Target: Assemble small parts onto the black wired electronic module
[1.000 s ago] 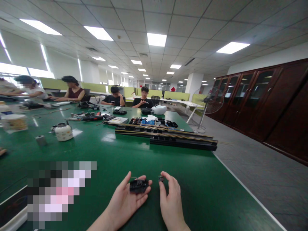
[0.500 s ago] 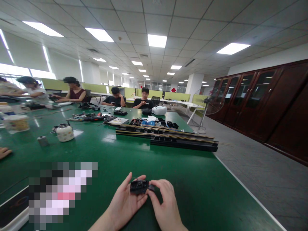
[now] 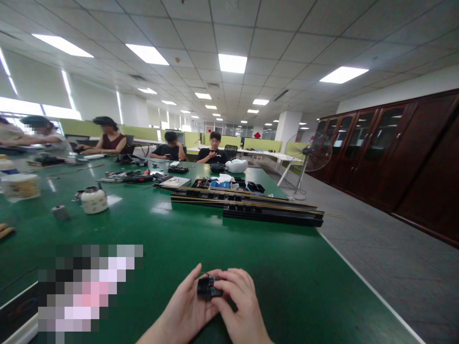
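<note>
A small black plastic part (image 3: 205,288) with a dark, uneven top rests across the fingers of my left hand (image 3: 186,306), whose thumb stands up along its left side. The fingertips and thumb of my right hand (image 3: 238,296) pinch its right end, where a smaller dark piece shows between them. A thin wire or rod seems to lie along the part's upper edge. My right fingers hide the right end, so how the pieces meet there cannot be made out. Both hands are low over the green table (image 3: 287,272).
Long black trays (image 3: 272,217) with thin brass-coloured rods lie ahead. To the left are a white jar (image 3: 93,199), a grey metal cylinder (image 3: 60,213), a tub (image 3: 21,186) and a pixelated screen (image 3: 82,291). Another person's hand (image 3: 5,231) reaches in at the left edge. Several people sit beyond.
My right hand has moved left, closer over the black part, covering more of its right end. The smaller dark piece has come up against the part. The whole view has shifted slightly.
</note>
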Motion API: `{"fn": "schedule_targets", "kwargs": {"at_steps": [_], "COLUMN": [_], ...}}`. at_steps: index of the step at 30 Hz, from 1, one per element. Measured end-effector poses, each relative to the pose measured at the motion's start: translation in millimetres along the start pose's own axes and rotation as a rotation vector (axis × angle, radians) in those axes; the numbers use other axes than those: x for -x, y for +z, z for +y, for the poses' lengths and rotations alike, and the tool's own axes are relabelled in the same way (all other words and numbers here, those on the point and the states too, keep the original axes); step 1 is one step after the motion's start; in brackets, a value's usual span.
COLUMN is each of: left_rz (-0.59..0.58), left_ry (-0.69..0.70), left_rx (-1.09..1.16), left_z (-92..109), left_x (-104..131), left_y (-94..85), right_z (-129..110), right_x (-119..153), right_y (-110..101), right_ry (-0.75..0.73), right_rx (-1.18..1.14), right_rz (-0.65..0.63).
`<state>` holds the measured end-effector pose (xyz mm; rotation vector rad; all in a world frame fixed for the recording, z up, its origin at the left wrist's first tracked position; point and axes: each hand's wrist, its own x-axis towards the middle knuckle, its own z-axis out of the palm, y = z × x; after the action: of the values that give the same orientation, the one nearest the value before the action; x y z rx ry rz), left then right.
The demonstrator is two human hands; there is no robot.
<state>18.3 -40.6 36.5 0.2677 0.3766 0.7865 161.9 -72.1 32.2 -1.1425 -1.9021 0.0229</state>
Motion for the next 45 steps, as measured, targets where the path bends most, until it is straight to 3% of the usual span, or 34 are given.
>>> {"fn": "schedule_targets", "kwargs": {"at_steps": [4, 11, 16, 22, 35, 45], "left_rz": [-0.009, 0.075, 0.111, 0.040, 0.106, -0.004], "left_ry": [0.001, 0.011, 0.004, -0.016, -0.006, -0.019], "left_rx": [0.040, 0.052, 0.020, 0.002, -0.123, -0.073], "left_z": [-1, -3, -5, -4, 2, 3], "left_x": [0, 0, -3, -2, -1, 1], "left_y": [1.2, 4.6, 2.0, 2.2, -1.2, 0.7], "right_z": [-2, -4, -5, 0, 7, 9], "right_x": [-1, -2, -2, -2, 4, 5], "right_y": [0, 1, 0, 0, 7, 6], "right_ry": [-0.030, 0.031, 0.086, 0.059, 0.090, 0.077], "right_rx": [0.029, 0.022, -0.012, -0.040, -0.105, -0.079], "right_rz": [0.000, -0.091, -0.085, -0.171, -0.071, -0.077]}}
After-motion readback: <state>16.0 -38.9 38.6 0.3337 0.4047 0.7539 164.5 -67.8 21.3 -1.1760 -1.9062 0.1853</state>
